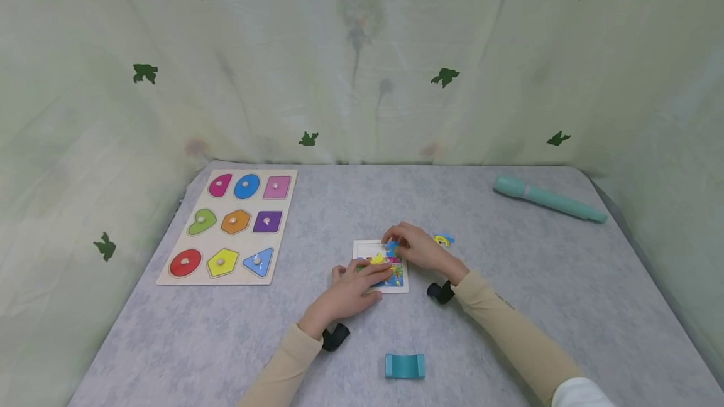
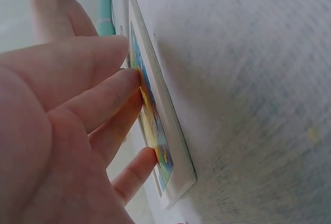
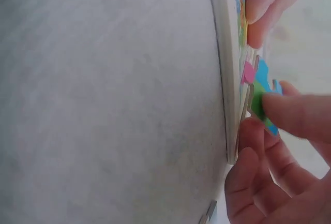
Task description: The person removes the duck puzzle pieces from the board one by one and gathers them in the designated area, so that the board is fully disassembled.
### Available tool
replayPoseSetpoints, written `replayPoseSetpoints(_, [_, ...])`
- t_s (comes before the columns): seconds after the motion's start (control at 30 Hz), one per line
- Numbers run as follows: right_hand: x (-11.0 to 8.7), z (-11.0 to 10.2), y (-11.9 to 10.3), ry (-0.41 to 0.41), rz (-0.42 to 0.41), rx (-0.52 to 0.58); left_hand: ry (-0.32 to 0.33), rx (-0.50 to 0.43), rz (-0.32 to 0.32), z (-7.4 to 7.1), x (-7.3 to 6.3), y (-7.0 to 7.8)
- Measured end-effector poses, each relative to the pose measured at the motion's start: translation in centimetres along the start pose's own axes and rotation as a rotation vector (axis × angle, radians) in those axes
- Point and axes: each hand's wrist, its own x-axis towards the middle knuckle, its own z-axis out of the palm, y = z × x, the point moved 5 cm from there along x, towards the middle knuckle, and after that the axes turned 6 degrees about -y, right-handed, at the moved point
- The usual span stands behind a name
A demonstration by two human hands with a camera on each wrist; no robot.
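Observation:
A small jigsaw puzzle in a white tray (image 1: 400, 290) lies on the table in the head view, its lower part filled with colourful pieces. My left hand (image 1: 351, 291) rests on it with fairly straight fingers, and in the left wrist view its fingertips touch the picture. With thumb and fingers my right hand (image 1: 421, 251) pinches a blue, green and pink jigsaw piece (image 3: 258, 98), tilted over the tray's upper right part. One loose blue and yellow jigsaw piece (image 1: 444, 240) lies just right of the right hand.
A board of coloured knobbed shapes (image 1: 217, 250) lies at the left. At the back right is a teal wand-shaped object (image 1: 548, 198), and a teal curved block (image 1: 405, 367) sits near the front. A leaf-patterned curtain (image 1: 362, 49) hangs behind the table.

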Motion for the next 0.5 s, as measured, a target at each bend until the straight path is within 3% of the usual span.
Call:
replayPoseSetpoints(0.27, [-1.1, -2.1, 1.3, 0.073, 0.052, 0.163, -0.002, 0.002, -0.009, 0.0, 0.1, 0.1])
replayPoseSetpoints(0.5, [-4.6, -5.9, 2.5, 0.121, 0.170, 0.243, 0.003, -0.014, -0.009, 0.0, -0.1, 0.1])
